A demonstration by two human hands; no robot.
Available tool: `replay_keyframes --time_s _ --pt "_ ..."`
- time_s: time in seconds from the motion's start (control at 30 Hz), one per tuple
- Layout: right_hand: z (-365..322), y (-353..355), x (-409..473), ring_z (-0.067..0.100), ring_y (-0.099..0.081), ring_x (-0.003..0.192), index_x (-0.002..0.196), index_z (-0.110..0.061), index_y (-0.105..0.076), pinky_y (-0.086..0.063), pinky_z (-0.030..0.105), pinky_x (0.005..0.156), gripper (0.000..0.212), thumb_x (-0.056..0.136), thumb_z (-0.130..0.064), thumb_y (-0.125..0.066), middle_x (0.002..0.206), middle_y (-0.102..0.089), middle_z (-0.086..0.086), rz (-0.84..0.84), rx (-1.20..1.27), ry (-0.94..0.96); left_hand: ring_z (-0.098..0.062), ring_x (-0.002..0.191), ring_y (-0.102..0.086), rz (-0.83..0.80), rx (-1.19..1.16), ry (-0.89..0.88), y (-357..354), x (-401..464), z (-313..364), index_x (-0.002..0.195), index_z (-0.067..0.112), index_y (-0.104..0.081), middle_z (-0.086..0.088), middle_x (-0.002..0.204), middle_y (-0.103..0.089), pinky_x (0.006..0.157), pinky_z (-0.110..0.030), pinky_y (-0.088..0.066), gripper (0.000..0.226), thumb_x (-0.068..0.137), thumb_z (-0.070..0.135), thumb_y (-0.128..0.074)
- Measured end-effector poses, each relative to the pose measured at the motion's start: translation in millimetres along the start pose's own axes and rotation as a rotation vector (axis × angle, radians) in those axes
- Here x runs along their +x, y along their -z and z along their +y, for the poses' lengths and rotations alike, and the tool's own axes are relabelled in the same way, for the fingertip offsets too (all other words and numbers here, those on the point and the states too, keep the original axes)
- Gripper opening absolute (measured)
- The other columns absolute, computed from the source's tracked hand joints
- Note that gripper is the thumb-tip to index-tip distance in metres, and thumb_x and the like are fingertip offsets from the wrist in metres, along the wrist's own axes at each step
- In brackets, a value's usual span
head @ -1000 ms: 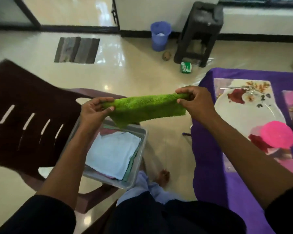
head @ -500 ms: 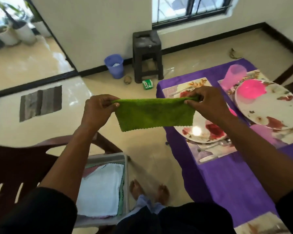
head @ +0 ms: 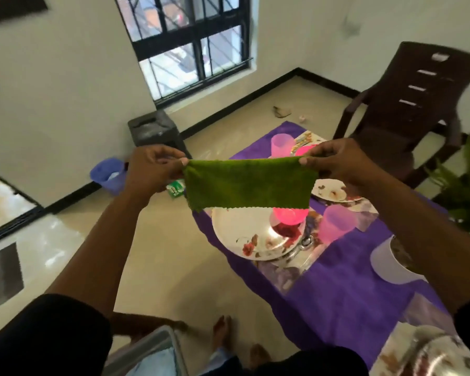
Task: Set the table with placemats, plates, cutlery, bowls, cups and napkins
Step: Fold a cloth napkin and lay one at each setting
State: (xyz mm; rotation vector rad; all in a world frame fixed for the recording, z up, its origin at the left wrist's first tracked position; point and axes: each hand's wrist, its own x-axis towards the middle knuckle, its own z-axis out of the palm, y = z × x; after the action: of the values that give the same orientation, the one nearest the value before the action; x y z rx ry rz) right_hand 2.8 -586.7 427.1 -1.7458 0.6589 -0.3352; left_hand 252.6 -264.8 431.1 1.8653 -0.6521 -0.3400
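Note:
A green napkin (head: 248, 184) hangs stretched in the air between my hands, above the near corner of the purple-clothed table (head: 345, 291). My left hand (head: 154, 170) pinches its left top corner and my right hand (head: 337, 162) pinches its right top corner. Below the napkin lies a white floral plate (head: 244, 234) with a pink bowl (head: 289, 215) on it, both partly hidden by the cloth. A pink cup (head: 335, 223) stands to the plate's right. A second plate (head: 330, 189) and another pink cup (head: 281, 143) sit farther back.
A grey tray (head: 158, 354) with folded cloths sits at the bottom left. A brown chair (head: 407, 104) stands behind the table, a dark stool (head: 154, 132) and a blue bin (head: 107, 175) by the wall. A white bowl (head: 388, 263) and another plate (head: 429, 356) are at right.
My view has swung up and right from the tray toward the table. Both hands carried the stretched green napkin along, now over the near plate.

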Motion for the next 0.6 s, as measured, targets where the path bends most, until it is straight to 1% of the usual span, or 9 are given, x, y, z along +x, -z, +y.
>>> replay_keyframes --time_s 0.07,0.1,0.2,0.27,0.33,0.4,0.47,0.5,0.6 --pt "-1 19 0 0.022 -0.075 0.085 0.094 -0.007 -0.079 -0.062 0.034 0.072 0.035 0.064 -0.024 -0.089 0.091 -0.078 0.012 0.038 0.001 -0.032 -0.024 0.074 -0.078 -0.066 -0.022 -0.051 -13 19 13 0.098 0.008 -0.078 -0.004 0.080 -0.079 0.062 -0.026 -0.062 0.014 0.087 0.016 -0.082" --pt "-2 27 -1 0.023 -0.075 0.087 0.096 -0.006 -0.079 -0.062 0.035 0.075 0.037 0.064 -0.022 -0.088 0.095 -0.078 0.014 0.049 -0.003 -0.049 -0.023 0.075 -0.078 -0.095 -0.027 -0.066 -19 27 18 0.098 0.007 -0.078 -0.005 0.082 -0.079 0.062 -0.027 -0.063 0.016 0.086 0.017 -0.082" --pt "-5 49 -8 0.020 -0.074 0.082 0.104 -0.002 -0.076 -0.063 0.028 0.072 0.042 0.064 -0.010 -0.086 0.096 -0.076 0.017 0.067 -0.054 -0.073 -0.015 0.079 -0.078 -0.190 0.038 -0.083 -35 55 30 0.100 0.010 -0.079 -0.004 0.086 -0.080 0.067 -0.030 -0.065 0.021 0.082 0.018 -0.086" --pt "-13 61 -12 0.015 -0.074 0.076 0.102 -0.005 -0.077 -0.062 0.024 0.067 0.032 0.071 -0.001 -0.085 0.094 -0.076 0.017 0.118 -0.120 -0.056 -0.014 0.081 -0.078 -0.248 0.105 -0.129 -46 77 40 0.099 0.013 -0.079 -0.001 0.086 -0.080 0.072 -0.029 -0.064 0.021 0.081 0.018 -0.087" --pt "-23 70 -15 0.009 -0.073 0.070 0.101 -0.005 -0.077 -0.059 0.018 0.062 0.026 0.076 0.000 -0.084 0.089 -0.076 0.014 0.190 -0.183 -0.038 -0.013 0.081 -0.078 -0.294 0.195 -0.199 -58 100 51 0.097 0.014 -0.080 0.000 0.087 -0.080 0.076 -0.028 -0.062 0.018 0.081 0.019 -0.087" --pt "-29 76 -18 0.007 -0.072 0.066 0.099 -0.004 -0.078 -0.058 0.017 0.060 0.023 0.077 -0.002 -0.084 0.084 -0.076 0.012 0.254 -0.214 -0.033 -0.011 0.079 -0.078 -0.355 0.240 -0.241 -70 118 60 0.095 0.015 -0.080 0.002 0.085 -0.080 0.074 -0.022 -0.060 0.015 0.082 0.019 -0.086" --pt "-33 81 -23 0.012 -0.073 0.070 0.094 -0.008 -0.079 -0.061 0.021 0.063 0.018 0.078 -0.005 -0.085 0.082 -0.077 0.011 0.326 -0.219 -0.053 -0.009 0.076 -0.077 -0.414 0.265 -0.291 -82 133 65 0.091 0.017 -0.080 0.007 0.079 -0.079 0.068 -0.014 -0.058 0.011 0.082 0.021 -0.086" --pt "-33 83 -27 0.014 -0.074 0.071 0.092 -0.010 -0.079 -0.061 0.022 0.064 0.016 0.078 -0.006 -0.085 0.082 -0.077 0.011 0.352 -0.216 -0.065 -0.009 0.075 -0.077 -0.441 0.269 -0.308 -87 139 67 0.090 0.018 -0.081 0.007 0.077 -0.078 0.067 -0.015 -0.059 0.010 0.083 0.022 -0.085" --pt "-31 89 -40 0.011 -0.072 0.069 0.091 -0.009 -0.079 -0.058 0.019 0.059 0.015 0.078 -0.008 -0.086 0.081 -0.076 0.010 0.439 -0.192 -0.096 -0.011 0.079 -0.076 -0.516 0.245 -0.328 -106 155 69 0.088 0.020 -0.081 0.006 0.080 -0.078 0.072 -0.026 -0.059 0.008 0.085 0.026 -0.084"
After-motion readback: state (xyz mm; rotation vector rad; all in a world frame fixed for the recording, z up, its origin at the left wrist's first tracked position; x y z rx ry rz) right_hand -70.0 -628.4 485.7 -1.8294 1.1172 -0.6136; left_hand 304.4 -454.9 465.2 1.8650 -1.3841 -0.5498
